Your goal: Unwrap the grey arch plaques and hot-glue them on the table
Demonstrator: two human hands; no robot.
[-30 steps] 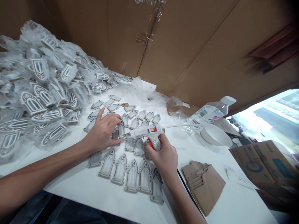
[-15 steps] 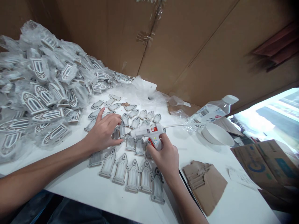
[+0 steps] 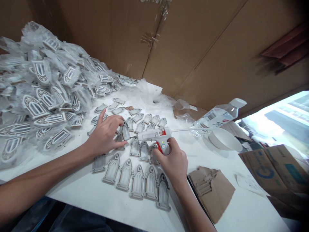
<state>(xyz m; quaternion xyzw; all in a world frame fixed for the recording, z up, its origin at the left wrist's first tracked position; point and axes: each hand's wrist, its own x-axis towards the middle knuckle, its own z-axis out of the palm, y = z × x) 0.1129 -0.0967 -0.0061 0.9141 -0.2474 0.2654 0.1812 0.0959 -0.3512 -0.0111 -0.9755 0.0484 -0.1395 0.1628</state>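
Note:
In the head view my right hand (image 3: 174, 158) grips a white hot glue gun (image 3: 154, 134) with a red trigger and a clear glue stick out of its back. The gun's nozzle points left, close to a small arched window frame (image 3: 125, 132). Thumb and fingers of my left hand (image 3: 106, 133) pinch this grey-edged frame. Several like frames lie in rows around both hands, among them one (image 3: 137, 183) in the front row and one (image 3: 144, 150) under the nozzle. My left palm hides part of the frames beneath it.
A large heap of plastic-wrapped window frames (image 3: 48, 83) fills the left of the white table (image 3: 96, 199). To the right are a torn cardboard piece (image 3: 217, 199), a white bowl (image 3: 224, 140), a clear plastic bottle (image 3: 217, 114) and a cardboard box (image 3: 272, 170). Behind rises a cardboard wall (image 3: 198, 48).
The glue gun has moved slightly right with my right hand, its nozzle drawing back from my left fingers. My left hand has shifted slightly left and still pinches the frame.

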